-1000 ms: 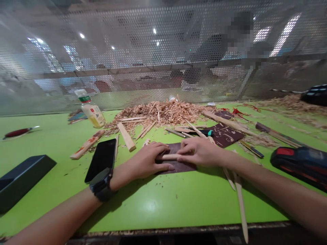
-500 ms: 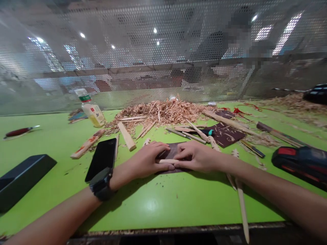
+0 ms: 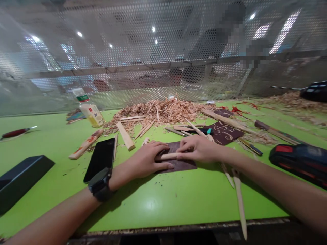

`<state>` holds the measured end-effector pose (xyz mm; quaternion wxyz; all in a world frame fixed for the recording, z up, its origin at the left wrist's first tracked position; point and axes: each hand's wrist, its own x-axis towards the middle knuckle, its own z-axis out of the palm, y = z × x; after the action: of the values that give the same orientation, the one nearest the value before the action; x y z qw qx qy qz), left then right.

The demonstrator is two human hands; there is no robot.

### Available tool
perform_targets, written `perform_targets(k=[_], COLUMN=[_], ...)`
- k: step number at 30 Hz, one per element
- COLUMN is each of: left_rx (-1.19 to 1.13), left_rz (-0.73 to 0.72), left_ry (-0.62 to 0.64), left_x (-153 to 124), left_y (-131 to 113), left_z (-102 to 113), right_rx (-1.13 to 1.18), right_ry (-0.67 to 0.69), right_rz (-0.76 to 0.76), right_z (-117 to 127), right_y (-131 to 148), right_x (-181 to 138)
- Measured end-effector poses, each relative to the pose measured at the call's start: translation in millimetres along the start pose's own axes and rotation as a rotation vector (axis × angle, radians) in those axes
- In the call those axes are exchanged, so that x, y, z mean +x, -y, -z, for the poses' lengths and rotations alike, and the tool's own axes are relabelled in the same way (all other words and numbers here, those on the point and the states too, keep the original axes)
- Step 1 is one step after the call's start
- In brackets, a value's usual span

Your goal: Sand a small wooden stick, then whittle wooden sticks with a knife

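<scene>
A dark brown sheet of sandpaper (image 3: 182, 164) lies flat on the green table (image 3: 163, 200). My left hand (image 3: 145, 160) rests on its left edge, fingers curled down onto it and onto the end of a thin pale wooden stick (image 3: 167, 156). My right hand (image 3: 198, 149) pinches the other end of that stick against the sandpaper. A black watch (image 3: 100, 185) sits on my left wrist.
A heap of wood shavings (image 3: 163, 110) lies behind, with loose sticks around it. A black phone (image 3: 100, 159) and a black case (image 3: 21, 177) lie left, a bottle (image 3: 88, 109) stands at back left, and a red-black tool (image 3: 298, 161) is right. A carved stick (image 3: 240, 200) overhangs the front edge.
My right hand and the stick slid toward me over the sandpaper, then back away to about where they started. My left hand has stayed on the sheet.
</scene>
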<state>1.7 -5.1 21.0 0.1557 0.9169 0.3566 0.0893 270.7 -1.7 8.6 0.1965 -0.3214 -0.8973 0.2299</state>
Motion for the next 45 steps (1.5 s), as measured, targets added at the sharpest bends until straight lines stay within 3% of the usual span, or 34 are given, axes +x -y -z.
perform_targets(k=[4, 10, 16, 23, 30, 36, 42, 45], left_rx=[0.003, -0.019, 0.008, -0.017, -0.034, -0.052, -0.064, -0.085], left_rz=[0.007, 0.006, -0.003, -0.021, 0.041, 0.027, 0.052, 0.025], left_ry=[-0.006, -0.006, -0.003, -0.004, -0.026, -0.026, -0.03, -0.059], left_x=[0, 0, 0, 0, -1, -3, -2, -2], left_y=[0, 1, 0, -1, 0, 2, -1, 0], left_z=[0, -1, -1, 1, -1, -2, -2, -3], right_rx=[-0.1, 0.051, -0.049, 0.018, -0.127, -0.038, -0.205, -0.239], right_ry=[-0.048, -0.002, -0.042, -0.009, -0.019, -0.002, -0.028, -0.049], right_rz=[-0.123, 0.067, -0.148, 0.098, -0.208, 0.05, -0.246, -0.162], right_z=[9, -8, 11, -11, 19, -4, 19, 13], right_y=[-10, 11, -16, 14, -13, 15, -7, 1], right_x=[-2, 0, -3, 0, -5, 0, -5, -5])
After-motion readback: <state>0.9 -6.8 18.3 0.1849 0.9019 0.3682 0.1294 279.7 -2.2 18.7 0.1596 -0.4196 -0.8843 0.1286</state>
